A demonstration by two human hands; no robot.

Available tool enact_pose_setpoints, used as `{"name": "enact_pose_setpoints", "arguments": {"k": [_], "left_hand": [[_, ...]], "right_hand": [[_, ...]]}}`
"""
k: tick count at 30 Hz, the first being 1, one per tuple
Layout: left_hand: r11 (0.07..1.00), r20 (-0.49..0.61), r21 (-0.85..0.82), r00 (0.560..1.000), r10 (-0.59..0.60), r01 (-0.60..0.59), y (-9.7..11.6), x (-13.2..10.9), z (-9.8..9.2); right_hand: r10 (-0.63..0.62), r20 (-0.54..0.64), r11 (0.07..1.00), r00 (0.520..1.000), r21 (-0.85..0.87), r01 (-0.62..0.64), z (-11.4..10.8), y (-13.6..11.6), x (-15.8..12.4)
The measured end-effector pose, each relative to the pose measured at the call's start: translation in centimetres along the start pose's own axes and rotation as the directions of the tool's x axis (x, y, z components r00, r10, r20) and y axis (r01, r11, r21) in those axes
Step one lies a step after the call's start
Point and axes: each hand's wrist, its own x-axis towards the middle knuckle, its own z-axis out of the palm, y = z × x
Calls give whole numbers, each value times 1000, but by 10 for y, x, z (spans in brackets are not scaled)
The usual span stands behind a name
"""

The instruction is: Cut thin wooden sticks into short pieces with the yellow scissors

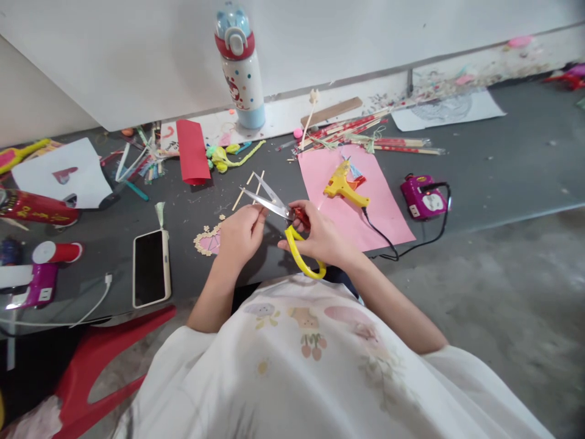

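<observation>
Stretching across my remote view, the tabletop (503, 152) is busiest along its back and left, seemingly to leave the hands room at the near edge. Next, the pink sheet (351, 219) lies flat right of centre, probably doubling as a mat. Up at the back stands the bottle (243, 82), upright, presumably there to be out of the way. Now the scissors (275, 208): over the near edge, between the two hands, blades parted and pointing up-left. I see the right hand (325, 238) on them, fingers closed about the handles, yellow loop hanging below; that grip looks meant to let the blades swing. Over to the left hand (241, 233): fingers curled close by the lower blade, tips hidden, so I cannot tell whether they pinch anything. The phone (150, 268) lies flat, well off to the left. On the sheet, the glue gun (343, 185) rests nozzle away from the person, likely for safety, wired to the socket (423, 198). Smaller again, the pink piece (209, 244) peeks out beside the left hand. Smallest, thin sticks (237, 201) lie just beyond, around the blade tips in my view.
</observation>
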Motion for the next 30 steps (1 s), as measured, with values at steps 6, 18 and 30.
{"name": "enact_pose_setpoints", "arguments": {"k": [6, 18, 30], "left_hand": [[1000, -212, -4, 977, -19, 19, 13, -10, 2], [900, 413, -182, 861, -297, 397, 45, -26, 12], [911, 447, -130, 843, -298, 391, 50, -22, 0]], "right_hand": [[108, -143, 993, 984, 57, -101, 11, 13, 7], [145, -235, 989, 961, -5, -151, 21, 29, 16], [50, -242, 995, 969, -75, -70, 15, 17, 12]]}}
